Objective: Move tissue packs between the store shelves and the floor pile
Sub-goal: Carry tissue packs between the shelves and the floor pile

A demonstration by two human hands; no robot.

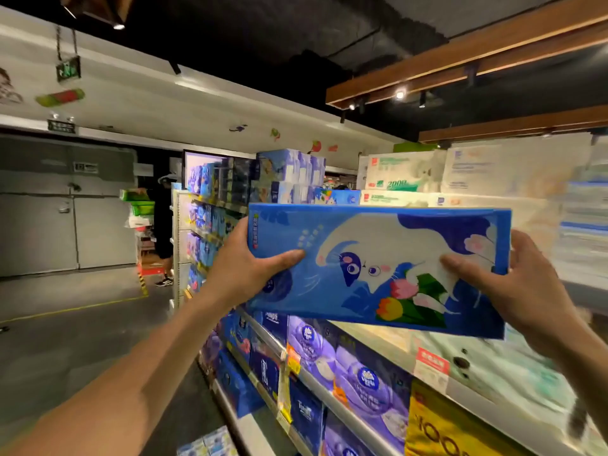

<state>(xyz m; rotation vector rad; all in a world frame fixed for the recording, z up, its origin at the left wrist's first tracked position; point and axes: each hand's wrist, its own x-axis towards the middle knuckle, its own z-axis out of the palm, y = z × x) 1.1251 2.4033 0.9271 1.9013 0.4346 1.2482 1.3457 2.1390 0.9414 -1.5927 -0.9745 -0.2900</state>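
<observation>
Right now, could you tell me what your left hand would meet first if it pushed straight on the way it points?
The left hand grips the long blue plastic-wrapped tissue pack with the white cat print; past it, probably the stacked blue-and-white tissue packs on the shelf top, though depth is unclear.

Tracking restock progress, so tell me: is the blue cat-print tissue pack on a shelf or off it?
Off the shelf: left hand and right hand hold the tissue pack by its ends, in mid-air.
</observation>
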